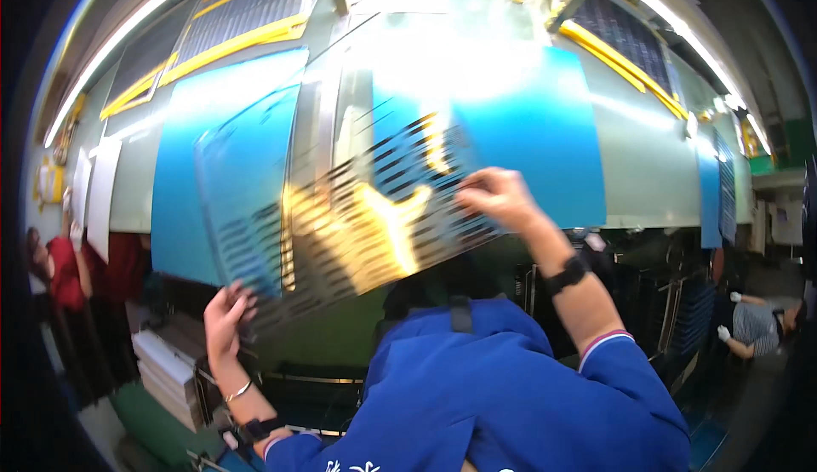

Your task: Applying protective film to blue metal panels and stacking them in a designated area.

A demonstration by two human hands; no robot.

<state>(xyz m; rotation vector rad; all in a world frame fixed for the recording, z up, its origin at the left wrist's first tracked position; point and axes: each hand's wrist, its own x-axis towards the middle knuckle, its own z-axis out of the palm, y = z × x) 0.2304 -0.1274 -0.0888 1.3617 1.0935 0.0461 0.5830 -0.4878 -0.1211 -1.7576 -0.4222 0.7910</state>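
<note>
Far left: stack of flat white sheets [166,370] by a green floor strip, with a person in a red top [64,272] beside it, mostly cut off by the rim.

Our left hand [225,314] has its fingers closed around the lower-left corner of the thin, shiny, see-through sheet printed with dark bars [340,217]. The sheet is up in the air in front of us, tilted, left end low and right end high. We judge the two-corner hold keeps it taut and clear of the bench.

Behind it: blue rectangular panels [528,131] lying flat on a pale green work surface [647,165].

Our right hand [502,198] pinches the sheet's upper-right edge, thumb and fingertips closed on it.

Glare washes out the sheet's middle, so its pattern is unreadable there. Far right: another person's white-gloved hands [730,314], with what they are handling unclear.
</note>
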